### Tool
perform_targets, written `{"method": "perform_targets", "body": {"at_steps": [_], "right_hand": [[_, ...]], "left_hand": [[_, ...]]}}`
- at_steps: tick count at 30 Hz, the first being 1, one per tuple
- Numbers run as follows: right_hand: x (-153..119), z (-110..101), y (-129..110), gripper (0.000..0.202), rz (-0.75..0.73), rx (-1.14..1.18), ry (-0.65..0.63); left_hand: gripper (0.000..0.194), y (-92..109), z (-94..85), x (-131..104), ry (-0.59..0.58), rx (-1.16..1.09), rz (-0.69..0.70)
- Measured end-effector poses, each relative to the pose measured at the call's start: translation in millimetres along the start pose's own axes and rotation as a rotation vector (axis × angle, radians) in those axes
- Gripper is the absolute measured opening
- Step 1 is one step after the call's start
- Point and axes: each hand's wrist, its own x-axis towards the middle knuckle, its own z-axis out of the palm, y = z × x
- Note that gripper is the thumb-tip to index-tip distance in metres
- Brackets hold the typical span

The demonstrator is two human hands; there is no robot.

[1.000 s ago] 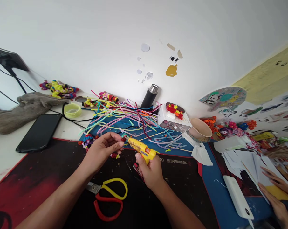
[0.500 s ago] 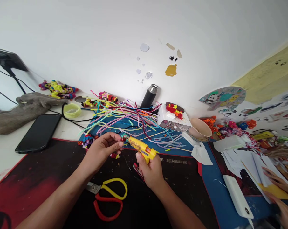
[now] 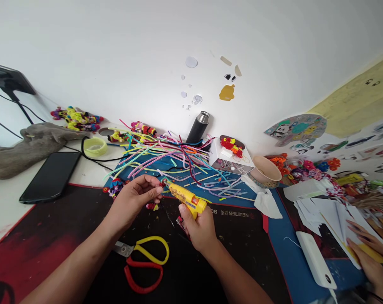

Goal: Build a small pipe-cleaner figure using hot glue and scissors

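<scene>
My right hand is wrapped round the grip of a yellow hot glue gun, its nozzle pointing up and to the left. Between thumb and fingertips, my left hand pinches a small dark red fuzzy piece, too small to make out fully. The glue gun's tip is right beside that piece; whether they touch I cannot tell. Below my hands, scissors with one yellow and one red handle lie on the black mat. A small pipe-cleaner figure lies partly behind my left hand.
Loose coloured pipe cleaners spread behind my hands, near a black flask. A phone and a tape roll lie left. Rightward are a bowl, a white device and another person's hands on papers.
The glue gun has shifted slightly left and its nozzle has tilted a little. My left hand has barely moved. At the right, the other person's hands have moved on the papers.
</scene>
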Motion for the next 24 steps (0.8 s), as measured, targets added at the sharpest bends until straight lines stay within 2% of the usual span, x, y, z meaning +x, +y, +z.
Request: {"method": "perform_targets", "body": {"at_steps": [24], "right_hand": [[0.2,-1.6,-0.6,0.056,0.029,0.077,0.006]], "left_hand": [[0.051,4.9,3.0,-1.3,-0.007,-0.010,-0.052]]}}
